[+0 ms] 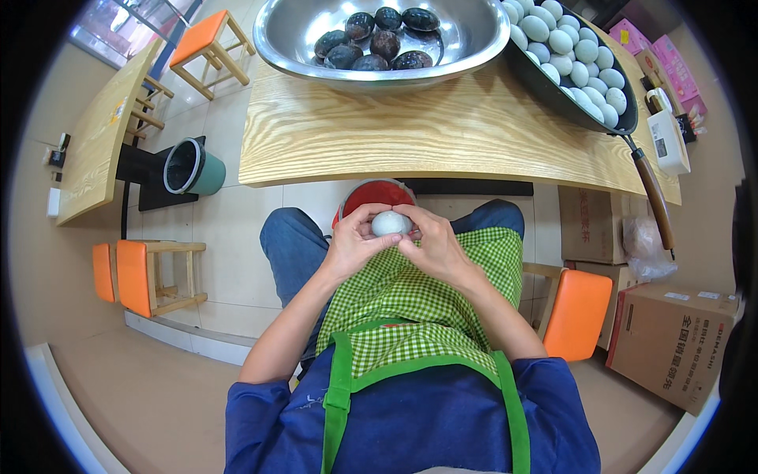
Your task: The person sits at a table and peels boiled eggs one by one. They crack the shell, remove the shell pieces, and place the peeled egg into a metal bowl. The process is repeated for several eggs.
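Between my hands is a pale bluish-white egg (390, 223), held over my lap above a red bucket (376, 192). My left hand (353, 241) closes on the egg's left side, and my right hand (432, 241) grips it from the right; both thumbs meet near its lower edge. Ahead on the wooden table, a wide metal basin (276, 47) holds several dark, peeled-looking eggs (384, 45). To its right, a black wok (629, 114) with a wooden handle is heaped with pale whole eggs (586, 50).
The wok's handle (654, 197) juts past the right edge of the wooden table (379, 126). Cardboard boxes (671, 340) and an orange stool (579, 314) stand at my right. A grey-green bin (209, 174), another table (95, 150) and orange stools (136, 276) are at left.
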The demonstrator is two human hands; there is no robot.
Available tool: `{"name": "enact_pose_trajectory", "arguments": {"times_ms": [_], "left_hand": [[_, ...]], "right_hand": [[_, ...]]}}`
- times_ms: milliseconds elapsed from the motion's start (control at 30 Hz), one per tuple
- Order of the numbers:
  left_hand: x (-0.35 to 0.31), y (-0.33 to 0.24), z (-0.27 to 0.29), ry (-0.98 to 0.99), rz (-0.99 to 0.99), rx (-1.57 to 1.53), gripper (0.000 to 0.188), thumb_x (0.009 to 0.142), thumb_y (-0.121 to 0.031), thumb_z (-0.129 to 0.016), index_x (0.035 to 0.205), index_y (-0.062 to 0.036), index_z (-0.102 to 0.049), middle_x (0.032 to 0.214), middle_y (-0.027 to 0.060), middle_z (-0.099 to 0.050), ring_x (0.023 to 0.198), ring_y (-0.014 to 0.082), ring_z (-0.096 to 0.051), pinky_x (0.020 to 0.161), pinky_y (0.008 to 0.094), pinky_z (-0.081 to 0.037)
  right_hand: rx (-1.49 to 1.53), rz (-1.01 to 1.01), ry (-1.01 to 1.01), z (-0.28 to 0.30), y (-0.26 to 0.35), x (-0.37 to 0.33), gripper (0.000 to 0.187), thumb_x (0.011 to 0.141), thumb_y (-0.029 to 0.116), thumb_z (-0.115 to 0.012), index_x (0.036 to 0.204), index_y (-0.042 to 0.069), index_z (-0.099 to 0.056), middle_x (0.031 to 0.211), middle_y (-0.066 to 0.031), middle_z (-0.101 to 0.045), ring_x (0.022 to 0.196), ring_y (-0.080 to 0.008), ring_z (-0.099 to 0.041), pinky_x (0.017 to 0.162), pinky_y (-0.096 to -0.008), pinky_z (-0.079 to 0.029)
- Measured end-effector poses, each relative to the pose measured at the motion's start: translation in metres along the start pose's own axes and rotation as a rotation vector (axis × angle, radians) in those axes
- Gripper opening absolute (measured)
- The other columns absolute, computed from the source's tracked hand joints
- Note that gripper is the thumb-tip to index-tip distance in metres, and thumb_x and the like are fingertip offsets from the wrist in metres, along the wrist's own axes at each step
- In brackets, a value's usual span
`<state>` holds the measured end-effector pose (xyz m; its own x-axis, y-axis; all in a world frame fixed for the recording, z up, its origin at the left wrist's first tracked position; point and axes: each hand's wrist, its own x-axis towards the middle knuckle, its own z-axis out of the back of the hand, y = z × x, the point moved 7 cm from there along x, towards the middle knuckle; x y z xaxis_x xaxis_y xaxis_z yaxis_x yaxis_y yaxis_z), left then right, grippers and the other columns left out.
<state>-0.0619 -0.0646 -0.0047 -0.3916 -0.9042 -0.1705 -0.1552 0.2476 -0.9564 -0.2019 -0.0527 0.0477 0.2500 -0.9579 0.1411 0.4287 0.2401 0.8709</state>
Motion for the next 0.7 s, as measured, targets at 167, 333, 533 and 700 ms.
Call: {"name": "enact_pose_trajectory", "arguments": {"times_ms": [167, 333, 533, 700], "left_hand": [[0.002, 0.003, 0.003, 0.002, -0.003, 0.014, 0.049, 0.081, 0.0, -0.076, 0.123, 0.0035, -0.051, 0.114, 0.014, -0.063, 0.102, 0.0185, -0.065, 0.09, 0.03, -0.055], [0.001, 0.004, 0.008, -0.024, 0.01, -0.027, 0.047, 0.082, -0.002, -0.076, 0.123, 0.0012, -0.054, 0.106, 0.0097, -0.066, 0.087, 0.0121, -0.065, 0.07, 0.0232, -0.055], [0.001, 0.001, 0.013, -0.03, 0.026, -0.015, 0.047, 0.081, -0.004, -0.077, 0.122, 0.0005, -0.055, 0.102, 0.0078, -0.067, 0.084, 0.0096, -0.065, 0.067, 0.0212, -0.054], [0.001, 0.002, 0.013, -0.052, 0.023, -0.026, 0.047, 0.081, -0.005, -0.078, 0.121, 0.0007, -0.055, 0.104, 0.0083, -0.067, 0.086, 0.0101, -0.065, 0.069, 0.0215, -0.054]], "right_hand": [[-0.037, 0.002, -0.004, -0.006, -0.002, -0.001, 0.046, 0.078, 0.005, -0.065, 0.121, -0.006, -0.056, 0.109, -0.0273, -0.064, 0.085, -0.0373, -0.068, 0.075, -0.0409, -0.055], [-0.068, 0.105, 0.045, -0.005, 0.006, 0.002, 0.044, 0.082, 0.006, -0.062, 0.123, -0.006, -0.055, 0.118, -0.0276, -0.06, 0.097, -0.0388, -0.065, 0.082, -0.0421, -0.054], [-0.133, 0.13, 0.084, -0.008, 0.004, 0.002, 0.043, 0.087, 0.008, -0.06, 0.128, -0.004, -0.053, 0.12, -0.025, -0.058, 0.105, -0.0412, -0.061, 0.088, -0.0438, -0.053], [-0.162, 0.158, 0.045, -0.012, 0.006, 0.001, 0.046, 0.088, 0.008, -0.059, 0.132, -0.002, -0.05, 0.122, -0.0249, -0.057, 0.106, -0.0411, -0.06, 0.089, -0.0443, -0.052]]}}
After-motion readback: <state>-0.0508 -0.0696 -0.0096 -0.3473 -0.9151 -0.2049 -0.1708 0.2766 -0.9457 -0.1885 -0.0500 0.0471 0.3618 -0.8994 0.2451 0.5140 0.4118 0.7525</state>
